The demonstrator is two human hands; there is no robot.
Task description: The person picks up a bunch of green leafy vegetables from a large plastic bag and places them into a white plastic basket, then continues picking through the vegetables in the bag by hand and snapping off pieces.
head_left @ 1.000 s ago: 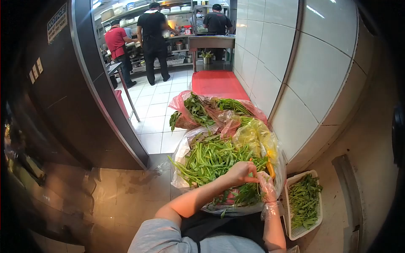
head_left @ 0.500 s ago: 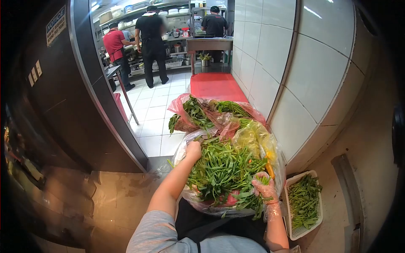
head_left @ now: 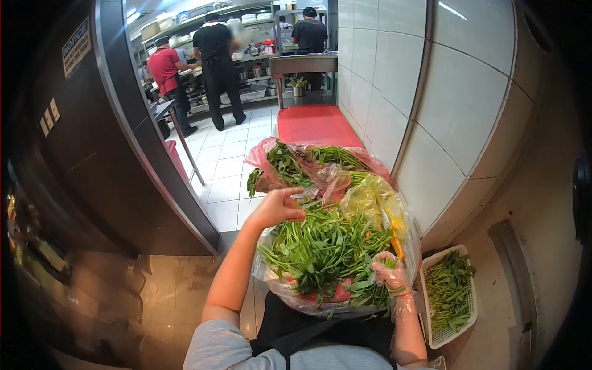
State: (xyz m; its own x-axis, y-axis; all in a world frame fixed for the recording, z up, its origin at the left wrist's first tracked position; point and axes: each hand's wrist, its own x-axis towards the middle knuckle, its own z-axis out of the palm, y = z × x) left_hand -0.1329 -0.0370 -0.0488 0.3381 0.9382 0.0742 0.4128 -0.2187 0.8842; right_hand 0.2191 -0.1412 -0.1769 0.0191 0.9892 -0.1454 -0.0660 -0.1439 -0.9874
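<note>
1. Two hands are at work over one heap of greens (head_left: 320,246), which lies in a clear bag (head_left: 290,297) just in front of the person's body.
2. The left hand (head_left: 280,206) is bare. It reaches to the far rim of the clear bag with its fingers curled over. I cannot tell whether it grips plastic, stems or nothing.
3. The right hand (head_left: 390,274) wears a thin clear glove. It is clenched around a small bunch of the greens at the near right edge of the heap.
4. There are three bags in all. A red bag (head_left: 265,154) with more leaves lies beyond the clear bag, and a yellow bag (head_left: 370,200) is between them on the right.
5. One white basket (head_left: 445,336) stands on the floor to the right, against the wall, with picked greens in it.
6. One red mat (head_left: 314,123) lies beyond the bags.
7. Three people stand in the kitchen behind: one in a red shirt (head_left: 168,68) and two in black (head_left: 216,52) (head_left: 308,34).
</note>
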